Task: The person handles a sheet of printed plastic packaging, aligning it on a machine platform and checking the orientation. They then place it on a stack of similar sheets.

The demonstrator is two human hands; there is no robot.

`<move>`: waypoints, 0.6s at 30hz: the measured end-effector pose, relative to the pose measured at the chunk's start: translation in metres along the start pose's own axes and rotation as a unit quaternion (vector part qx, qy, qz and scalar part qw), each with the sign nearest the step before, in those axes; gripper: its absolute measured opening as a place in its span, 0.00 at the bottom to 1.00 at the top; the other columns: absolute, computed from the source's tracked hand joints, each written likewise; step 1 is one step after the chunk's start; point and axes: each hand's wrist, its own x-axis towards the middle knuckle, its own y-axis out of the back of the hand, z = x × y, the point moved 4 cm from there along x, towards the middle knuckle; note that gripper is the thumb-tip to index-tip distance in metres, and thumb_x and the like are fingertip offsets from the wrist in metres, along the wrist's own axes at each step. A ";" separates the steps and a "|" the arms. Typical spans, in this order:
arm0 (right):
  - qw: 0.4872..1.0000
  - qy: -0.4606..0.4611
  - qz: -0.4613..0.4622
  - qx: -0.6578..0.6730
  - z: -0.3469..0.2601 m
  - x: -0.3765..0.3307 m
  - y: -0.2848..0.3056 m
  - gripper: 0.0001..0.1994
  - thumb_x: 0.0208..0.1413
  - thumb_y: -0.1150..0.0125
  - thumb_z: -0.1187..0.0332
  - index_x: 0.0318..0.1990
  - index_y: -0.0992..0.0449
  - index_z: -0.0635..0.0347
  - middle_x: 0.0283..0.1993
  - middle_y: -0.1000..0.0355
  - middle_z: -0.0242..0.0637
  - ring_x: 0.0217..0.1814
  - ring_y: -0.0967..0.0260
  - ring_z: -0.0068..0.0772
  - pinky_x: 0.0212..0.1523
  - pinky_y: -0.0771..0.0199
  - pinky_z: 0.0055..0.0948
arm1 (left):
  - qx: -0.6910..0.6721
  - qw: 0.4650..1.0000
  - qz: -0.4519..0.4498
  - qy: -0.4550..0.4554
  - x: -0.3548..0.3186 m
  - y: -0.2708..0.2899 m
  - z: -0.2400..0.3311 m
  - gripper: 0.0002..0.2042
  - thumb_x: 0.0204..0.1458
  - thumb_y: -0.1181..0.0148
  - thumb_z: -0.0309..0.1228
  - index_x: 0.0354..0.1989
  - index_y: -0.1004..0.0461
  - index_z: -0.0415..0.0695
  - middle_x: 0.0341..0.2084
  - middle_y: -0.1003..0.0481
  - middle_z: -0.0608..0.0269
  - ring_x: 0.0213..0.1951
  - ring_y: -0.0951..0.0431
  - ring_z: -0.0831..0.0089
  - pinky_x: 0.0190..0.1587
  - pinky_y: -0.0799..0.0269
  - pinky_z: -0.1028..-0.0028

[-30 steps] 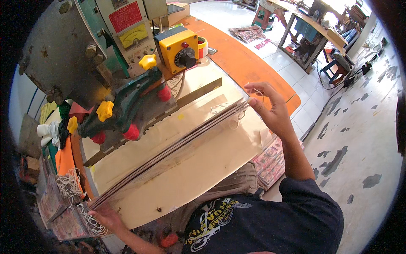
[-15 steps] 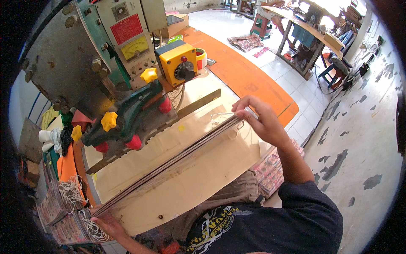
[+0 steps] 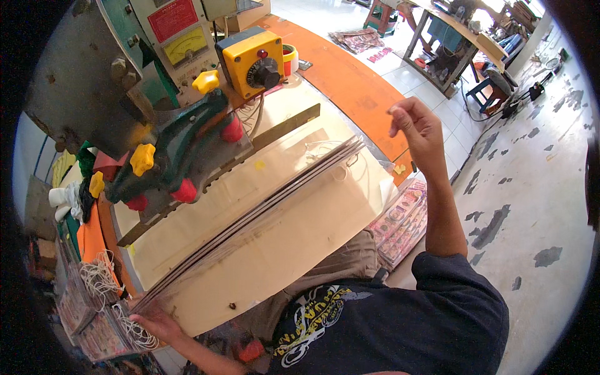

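A long bundle of thin flat panels in clear plastic stands on edge, slanting across the cream work surface. Dark lines run along its top, and a white cord loop hangs at its far right end. My left hand grips the near left end, thumb outside and the other fingers partly hidden. Raised off to the right of the bundle, my right hand has its fingers curled in toward the thumb; nothing shows in them.
A press with yellow star knobs and a metal bar stands beyond the bundle. An orange tabletop extends behind it. Printed plastic packs lie at right; more, with white cords, lie at left. A peeling wall borders the right.
My right hand has let go of the bundle's far end and moved up and right. My left hand still holds the near end. The view has shifted slightly.
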 end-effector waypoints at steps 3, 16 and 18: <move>0.995 0.041 -0.075 -0.059 -0.011 -0.006 -0.017 0.08 0.64 0.35 0.68 0.42 0.21 0.64 0.37 0.24 0.33 0.39 0.25 0.25 0.43 0.27 0.28 | 0.003 1.000 0.028 0.004 -0.001 -0.001 0.000 0.29 0.65 0.49 0.59 0.52 0.30 0.41 0.45 0.26 0.62 0.51 0.25 0.70 0.58 0.29 0.63; 0.951 0.149 -0.249 -0.112 -0.045 -0.008 -0.066 0.06 0.57 0.30 0.71 0.39 0.22 0.58 0.44 0.26 0.34 0.52 0.30 0.37 0.51 0.29 0.37 | -0.011 0.999 0.037 0.004 -0.005 -0.015 0.004 0.28 0.65 0.49 0.59 0.51 0.30 0.42 0.45 0.26 0.60 0.50 0.24 0.68 0.56 0.26 0.61; 0.957 0.123 -0.240 -0.105 -0.043 -0.010 -0.066 0.05 0.59 0.32 0.72 0.39 0.23 0.59 0.44 0.26 0.35 0.51 0.29 0.36 0.51 0.29 0.35 | -0.015 1.000 -0.001 0.008 -0.002 -0.014 0.004 0.28 0.65 0.49 0.59 0.49 0.30 0.42 0.44 0.26 0.60 0.49 0.24 0.69 0.56 0.26 0.61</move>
